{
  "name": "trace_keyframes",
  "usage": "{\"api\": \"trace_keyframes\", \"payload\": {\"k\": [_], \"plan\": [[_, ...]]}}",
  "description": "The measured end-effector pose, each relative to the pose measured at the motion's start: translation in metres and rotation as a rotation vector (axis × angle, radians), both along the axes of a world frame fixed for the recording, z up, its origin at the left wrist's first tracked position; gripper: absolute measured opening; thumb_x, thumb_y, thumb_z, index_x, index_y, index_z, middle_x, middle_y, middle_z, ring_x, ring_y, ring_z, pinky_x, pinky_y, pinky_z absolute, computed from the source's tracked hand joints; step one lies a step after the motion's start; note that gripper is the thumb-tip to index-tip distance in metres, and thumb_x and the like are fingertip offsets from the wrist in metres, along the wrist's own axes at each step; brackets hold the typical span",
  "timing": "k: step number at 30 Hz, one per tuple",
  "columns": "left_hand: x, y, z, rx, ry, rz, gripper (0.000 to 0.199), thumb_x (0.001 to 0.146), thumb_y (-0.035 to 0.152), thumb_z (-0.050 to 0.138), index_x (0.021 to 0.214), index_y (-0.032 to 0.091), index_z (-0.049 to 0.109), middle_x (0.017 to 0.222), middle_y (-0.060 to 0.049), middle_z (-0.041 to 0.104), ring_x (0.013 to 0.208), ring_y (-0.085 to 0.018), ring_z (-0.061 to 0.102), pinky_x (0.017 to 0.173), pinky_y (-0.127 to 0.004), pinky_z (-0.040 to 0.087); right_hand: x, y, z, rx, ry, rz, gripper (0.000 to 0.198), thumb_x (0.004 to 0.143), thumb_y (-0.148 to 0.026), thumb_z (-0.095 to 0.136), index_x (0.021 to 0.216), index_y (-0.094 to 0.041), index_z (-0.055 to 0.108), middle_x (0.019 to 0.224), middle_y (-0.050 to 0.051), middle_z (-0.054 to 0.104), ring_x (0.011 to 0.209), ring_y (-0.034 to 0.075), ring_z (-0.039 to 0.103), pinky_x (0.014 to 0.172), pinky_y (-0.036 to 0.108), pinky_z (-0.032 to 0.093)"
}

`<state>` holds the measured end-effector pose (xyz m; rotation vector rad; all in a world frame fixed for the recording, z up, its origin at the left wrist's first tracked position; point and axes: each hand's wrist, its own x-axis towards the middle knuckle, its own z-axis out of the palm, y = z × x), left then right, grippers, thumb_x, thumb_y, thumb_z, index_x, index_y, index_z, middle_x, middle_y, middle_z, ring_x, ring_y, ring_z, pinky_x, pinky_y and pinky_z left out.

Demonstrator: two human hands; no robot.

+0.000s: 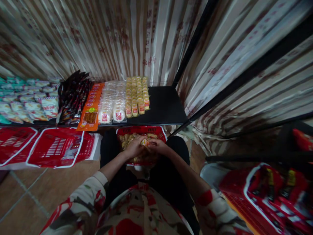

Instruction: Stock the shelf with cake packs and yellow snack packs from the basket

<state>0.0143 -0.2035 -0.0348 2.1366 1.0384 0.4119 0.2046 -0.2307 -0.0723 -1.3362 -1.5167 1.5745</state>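
Observation:
Between my knees stands a red plastic basket (160, 130) full of small wrapped snacks (127, 138) in yellowish clear film. My left hand (134, 147) and my right hand (158, 146) meet over it, fingers closed around one small wrapped snack (144, 142). Most of that snack is hidden by my fingers. Ahead, on a black shelf (166, 106), similar yellow packaged snacks (137, 98) stand in neat rows. Beside them on the left are rows of round white packaged cakes (119, 112).
Further left on the shelf lie an orange snack packet (91, 109), dark packets (74, 96) and white-and-teal packets (31, 101). Red baskets (55, 143) sit below at left. Another red basket (241, 186) with red packets stands at right. Black shelf posts (195, 42) and a striped curtain (117, 39) enclose the space.

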Motion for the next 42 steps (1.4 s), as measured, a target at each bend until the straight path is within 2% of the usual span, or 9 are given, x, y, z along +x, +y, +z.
{"api": "trace_keyframes", "payload": {"k": [6,10,14,19,23,28,33,37,42], "plan": [[0.012,0.014,0.02,-0.007,-0.231,0.042,0.05,0.067,0.003,0.047,0.114,0.019,0.054,0.117,-0.007,0.057,0.109,-0.017,0.054,0.097,-0.034,0.043,0.004,0.006,0.026,-0.06,0.152,-0.167,0.044,0.065,-0.051,0.069,0.091,-0.017,0.058,0.086,0.004,0.066,0.076,0.015,0.062,0.074,0.031,0.049],[0.026,0.022,0.03,0.054,-0.355,0.162,0.043,0.07,0.004,0.046,0.11,0.018,0.057,0.127,-0.01,0.051,0.117,-0.018,0.05,0.099,-0.036,0.042,0.001,0.017,0.037,0.059,0.137,-0.244,0.047,0.066,-0.049,0.068,0.102,-0.019,0.06,0.093,0.005,0.067,0.083,0.017,0.063,0.081,0.033,0.048],[0.04,0.032,0.041,0.086,-0.35,0.306,0.042,0.072,0.005,0.046,0.111,0.018,0.056,0.121,-0.009,0.055,0.114,-0.018,0.051,0.101,-0.038,0.041,0.001,0.032,0.046,0.162,-0.025,-0.277,0.041,0.073,-0.046,0.059,0.104,-0.019,0.063,0.091,0.005,0.069,0.084,0.02,0.063,0.077,0.033,0.05],[0.056,0.047,0.05,0.058,-0.457,0.421,0.044,0.075,0.008,0.046,0.118,0.018,0.05,0.125,-0.01,0.05,0.101,-0.016,0.058,0.081,-0.03,0.053,0.008,0.062,0.05,0.29,-0.149,-0.472,0.037,0.075,-0.04,0.057,0.107,-0.021,0.063,0.092,0.004,0.068,0.08,0.019,0.061,0.074,0.032,0.051],[0.066,0.057,0.048,0.067,-0.427,0.466,0.05,0.074,0.005,0.043,0.122,0.017,0.047,0.127,-0.011,0.049,0.103,-0.016,0.057,0.081,-0.029,0.053,0.014,0.093,0.051,0.392,-0.377,-0.613,0.038,0.075,-0.039,0.056,0.105,-0.017,0.065,0.091,0.007,0.063,0.079,0.019,0.059,0.074,0.03,0.049],[0.073,0.07,0.038,0.055,-0.355,0.445,0.046,0.075,0.006,0.044,0.119,0.018,0.049,0.132,-0.01,0.047,0.107,-0.018,0.055,0.084,-0.031,0.053,0.014,0.123,0.05,0.391,-0.507,-0.632,0.037,0.078,-0.036,0.051,0.106,-0.015,0.064,0.09,0.008,0.062,0.082,0.019,0.058,0.079,0.031,0.047],[0.076,0.082,0.026,0.055,-0.285,0.45,0.045,0.076,0.008,0.043,0.119,0.014,0.05,0.132,-0.012,0.047,0.119,-0.022,0.048,0.094,-0.036,0.048,0.007,0.141,0.045,0.375,-0.48,-0.666,0.038,0.078,-0.033,0.051,0.111,-0.016,0.061,0.09,0.008,0.061,0.081,0.019,0.058,0.077,0.032,0.048],[0.076,0.088,0.019,0.079,-0.269,0.451,0.046,0.075,0.008,0.043,0.119,0.016,0.05,0.131,-0.01,0.049,0.12,-0.021,0.047,0.103,-0.04,0.04,0.002,0.15,0.042,0.383,-0.445,-0.669,0.039,0.079,-0.034,0.051,0.114,-0.018,0.06,0.095,0.008,0.06,0.083,0.02,0.059,0.077,0.032,0.049],[0.071,0.091,0.015,0.092,-0.264,0.449,0.044,0.076,0.01,0.041,0.118,0.014,0.051,0.13,-0.011,0.05,0.12,-0.02,0.047,0.106,-0.04,0.038,-0.002,0.152,0.041,0.421,-0.396,-0.681,0.047,0.08,-0.033,0.051,0.124,-0.019,0.053,0.105,0.011,0.056,0.088,0.02,0.058,0.074,0.032,0.051]]}}
